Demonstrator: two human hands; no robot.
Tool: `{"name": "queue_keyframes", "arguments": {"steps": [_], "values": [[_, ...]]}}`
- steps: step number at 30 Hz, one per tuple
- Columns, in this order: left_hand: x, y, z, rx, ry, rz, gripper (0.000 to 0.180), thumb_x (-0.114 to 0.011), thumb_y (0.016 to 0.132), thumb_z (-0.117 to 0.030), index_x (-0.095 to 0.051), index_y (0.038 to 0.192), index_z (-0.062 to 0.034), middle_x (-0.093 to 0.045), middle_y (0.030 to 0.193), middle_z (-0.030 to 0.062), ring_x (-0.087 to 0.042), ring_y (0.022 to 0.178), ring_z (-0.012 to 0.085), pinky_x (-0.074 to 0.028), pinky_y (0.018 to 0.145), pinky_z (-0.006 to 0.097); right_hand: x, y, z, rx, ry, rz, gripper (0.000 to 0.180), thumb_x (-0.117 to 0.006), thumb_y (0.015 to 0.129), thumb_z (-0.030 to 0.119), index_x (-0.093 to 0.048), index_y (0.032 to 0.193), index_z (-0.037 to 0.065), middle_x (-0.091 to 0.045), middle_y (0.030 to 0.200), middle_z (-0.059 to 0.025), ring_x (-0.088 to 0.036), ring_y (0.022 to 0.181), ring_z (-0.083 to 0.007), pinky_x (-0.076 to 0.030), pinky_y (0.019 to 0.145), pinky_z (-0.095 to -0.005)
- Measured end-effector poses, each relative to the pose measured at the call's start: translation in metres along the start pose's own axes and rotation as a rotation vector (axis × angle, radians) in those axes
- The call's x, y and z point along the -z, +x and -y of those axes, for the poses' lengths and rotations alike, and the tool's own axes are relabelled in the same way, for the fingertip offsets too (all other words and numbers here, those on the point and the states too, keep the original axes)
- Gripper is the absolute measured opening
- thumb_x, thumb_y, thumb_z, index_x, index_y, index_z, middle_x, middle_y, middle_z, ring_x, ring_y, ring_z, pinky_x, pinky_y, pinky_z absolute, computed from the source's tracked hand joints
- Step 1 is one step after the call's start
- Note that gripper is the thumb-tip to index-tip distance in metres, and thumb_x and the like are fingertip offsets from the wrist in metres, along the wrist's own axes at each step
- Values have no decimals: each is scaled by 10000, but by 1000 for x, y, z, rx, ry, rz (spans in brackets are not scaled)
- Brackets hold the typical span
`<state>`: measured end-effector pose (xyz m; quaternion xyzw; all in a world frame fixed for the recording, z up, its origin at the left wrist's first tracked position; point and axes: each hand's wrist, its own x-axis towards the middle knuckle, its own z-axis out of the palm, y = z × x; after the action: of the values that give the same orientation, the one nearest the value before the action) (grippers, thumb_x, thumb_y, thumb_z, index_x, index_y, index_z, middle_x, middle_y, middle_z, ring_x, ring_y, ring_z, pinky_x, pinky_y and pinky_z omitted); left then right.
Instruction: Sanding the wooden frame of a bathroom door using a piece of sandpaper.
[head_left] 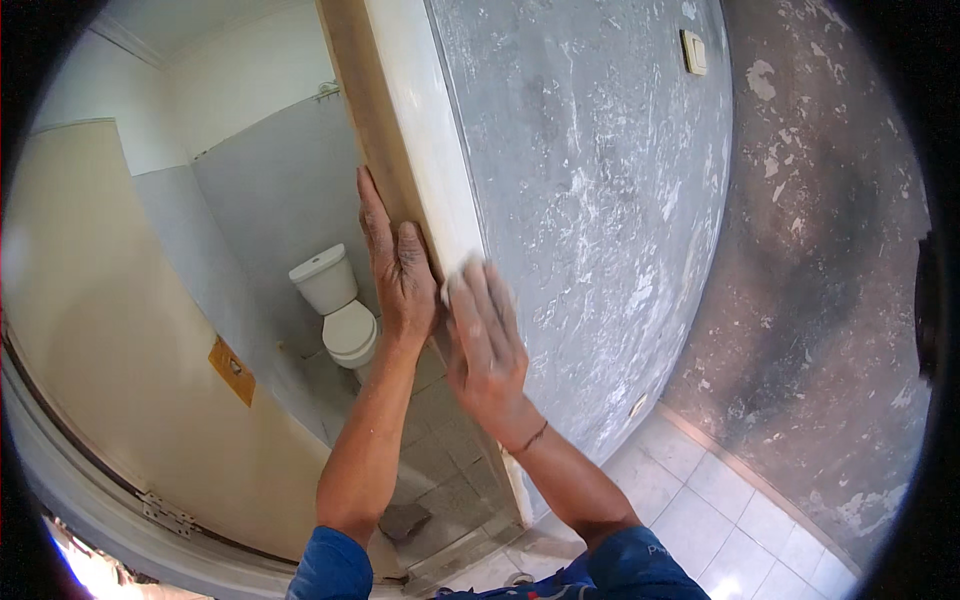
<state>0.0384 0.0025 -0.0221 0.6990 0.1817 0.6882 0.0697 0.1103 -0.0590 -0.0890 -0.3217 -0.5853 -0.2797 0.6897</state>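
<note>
Beyond, a toilet point(335, 305); flat right hand point(487, 345) presses white sandpaper point(458, 272) on cream door-frame point(425, 150).

Your bare left hand point(398, 270) and bare right hand point(487, 345) show dusty streaks. Blue short fabric sleeves point(335, 568) on both arms, thin dark cord bracelet point(533, 437) on your right wrist.

Our left hand point(398, 268) lies flat on the door frame point(420, 150), our right hand point(487, 340) just right of it. The toilet point(338, 305) stands beyond to the left, the wall point(600, 200) to the right.
</note>
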Motion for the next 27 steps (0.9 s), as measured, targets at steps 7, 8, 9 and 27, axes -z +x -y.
{"name": "queue_keyframes", "arguments": {"steps": [7,8,9,27], "values": [[2,-1,-1,41,-88,28,646,-288,1012,-416,-86,1505,-52,-184,1518,202,-236,1372,354,-232,1105,444,-3,29,0,14,24,2,429,-546,829,-52,-516,1256,-34,-543,1284,-220,-492,1230,-387,-431,1016,-460],[2,-1,3,8,-64,28,641,-282,1013,-416,-89,1505,-52,-184,1517,201,-240,1370,352,-232,1105,443,-1,23,0,14,25,0,429,-546,829,-52,-516,1256,-34,-543,1284,-220,-492,1230,-387,-431,1016,-460],[-2,0,5,-29,-50,27,636,-276,1014,-415,-92,1504,-53,-184,1516,201,-243,1369,349,-233,1105,443,5,14,-3,12,-3,15,428,-546,830,-50,-516,1257,-34,-541,1288,-217,-493,1230,-387,-426,1020,-460],[1,2,1,-60,75,-8,633,-278,1011,-403,-96,1502,-47,-196,1513,214,-248,1366,359,-227,1108,440,9,12,-5,-136,44,-75,338,-628,828,17,-586,1162,29,-630,1190,-157,-610,902,-303,-447,848,-370]]}}
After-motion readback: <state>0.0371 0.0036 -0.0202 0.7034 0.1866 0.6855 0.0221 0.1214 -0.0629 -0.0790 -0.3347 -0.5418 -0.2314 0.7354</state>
